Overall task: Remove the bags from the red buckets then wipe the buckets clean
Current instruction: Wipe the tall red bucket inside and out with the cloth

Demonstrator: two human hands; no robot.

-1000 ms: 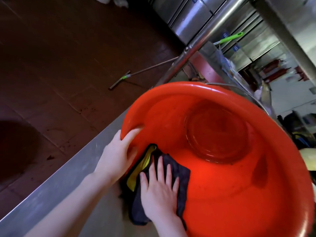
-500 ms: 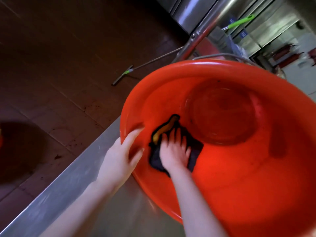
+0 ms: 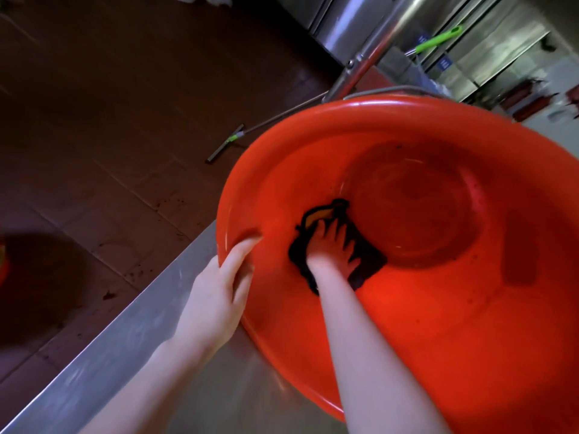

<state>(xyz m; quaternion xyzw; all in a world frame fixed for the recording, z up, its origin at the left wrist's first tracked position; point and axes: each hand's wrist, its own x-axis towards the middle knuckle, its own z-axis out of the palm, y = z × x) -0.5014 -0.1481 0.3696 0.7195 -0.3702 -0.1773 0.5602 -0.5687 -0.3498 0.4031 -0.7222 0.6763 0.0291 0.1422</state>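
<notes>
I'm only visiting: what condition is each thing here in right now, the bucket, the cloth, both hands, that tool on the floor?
bucket, no bag inside, dark specks on its wall.
cloth, spread against the bucket's inner wall.
left-hand grip, curled over the bucket's rim.
right-hand grip, fingers spread, pressing the cloth.
squeegee, lying on the floor, untouched.

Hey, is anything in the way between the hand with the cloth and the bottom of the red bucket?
Nothing visible. The right hand presses the dark cloth on the red bucket's inner wall, right beside the bare round bottom. The left hand grips the rim, off to the side.
</notes>
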